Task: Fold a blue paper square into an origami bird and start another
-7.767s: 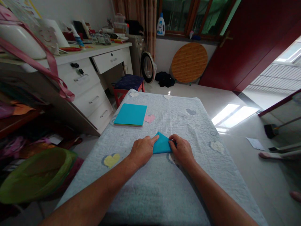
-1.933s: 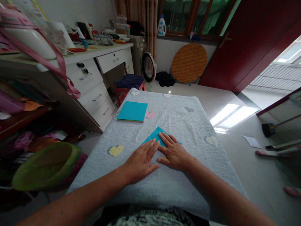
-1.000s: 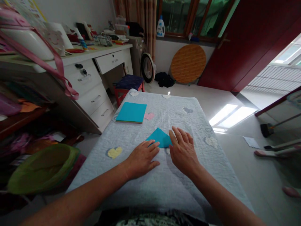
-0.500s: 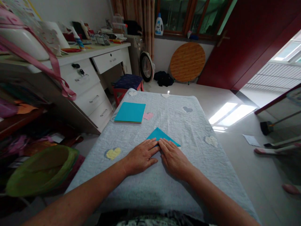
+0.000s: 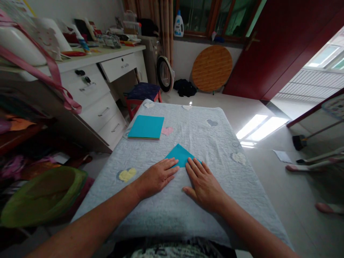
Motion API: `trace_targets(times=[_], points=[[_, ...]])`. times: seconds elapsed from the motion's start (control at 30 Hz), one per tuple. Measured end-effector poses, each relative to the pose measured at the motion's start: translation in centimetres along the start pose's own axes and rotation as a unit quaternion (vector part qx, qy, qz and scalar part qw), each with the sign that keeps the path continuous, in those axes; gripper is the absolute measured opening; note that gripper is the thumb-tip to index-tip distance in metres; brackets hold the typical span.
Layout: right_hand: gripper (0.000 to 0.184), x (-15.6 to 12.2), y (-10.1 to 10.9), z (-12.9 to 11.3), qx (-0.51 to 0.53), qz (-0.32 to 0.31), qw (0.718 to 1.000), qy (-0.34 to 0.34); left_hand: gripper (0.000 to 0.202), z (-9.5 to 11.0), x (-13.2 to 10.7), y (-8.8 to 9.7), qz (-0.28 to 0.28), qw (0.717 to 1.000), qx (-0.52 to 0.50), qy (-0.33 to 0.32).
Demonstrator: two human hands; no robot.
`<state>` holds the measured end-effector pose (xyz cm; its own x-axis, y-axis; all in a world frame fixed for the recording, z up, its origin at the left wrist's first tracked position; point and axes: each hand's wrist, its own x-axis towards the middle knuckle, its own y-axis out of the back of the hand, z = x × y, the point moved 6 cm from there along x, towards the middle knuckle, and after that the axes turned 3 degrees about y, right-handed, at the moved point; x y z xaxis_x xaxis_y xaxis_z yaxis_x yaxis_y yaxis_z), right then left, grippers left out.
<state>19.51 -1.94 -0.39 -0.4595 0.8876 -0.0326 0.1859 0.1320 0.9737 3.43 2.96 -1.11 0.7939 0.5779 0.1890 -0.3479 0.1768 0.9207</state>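
A blue sheet of paper (image 5: 179,154), folded into a triangle, lies on the cloth-covered table (image 5: 199,136) with its point facing away from me. My left hand (image 5: 158,175) rests flat with its fingertips on the paper's near left part. On the near right part lie the outstretched fingers of my right hand (image 5: 202,181), its thumb held apart. Both hands are open, palms down, and they cover the triangle's near corners. Farther off to the left sits a stack of square paper (image 5: 147,127) with a blue sheet on top.
Left of the table stand a white desk (image 5: 98,93) with drawers and a green-lined bin (image 5: 45,197). A stool (image 5: 142,92) with a dark cushion is beyond the table's far left corner. Behind it, a washing machine door (image 5: 165,74) hangs open.
My hands have moved apart along the triangle's near edge, the right one to the right and the left slightly left. More of the paper's middle shows between them.
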Motion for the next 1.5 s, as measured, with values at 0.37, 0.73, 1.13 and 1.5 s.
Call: trace_targets(times=[0.37,0.73,1.13,1.5], points=[[0.074,-3.2,-0.2,3.5,-0.041,0.015,0.995,-0.085,0.036,-0.6,-2.2,1.1,0.047,0.998,0.045,0.015],[0.074,-3.5,-0.7,3.7,-0.065,0.041,0.99,-0.119,0.034,-0.6,-6.7,1.7,0.09,0.983,0.145,0.067],[0.055,-2.1,3.3,6.5,-0.062,0.128,0.976,-0.162,0.034,-2.1,-5.2,4.1,0.104,0.962,0.124,0.219],[0.055,4.0,2.0,4.4,0.137,0.182,0.969,-0.093,0.044,-3.0,-0.1,2.3,0.121,0.965,0.011,0.231]])
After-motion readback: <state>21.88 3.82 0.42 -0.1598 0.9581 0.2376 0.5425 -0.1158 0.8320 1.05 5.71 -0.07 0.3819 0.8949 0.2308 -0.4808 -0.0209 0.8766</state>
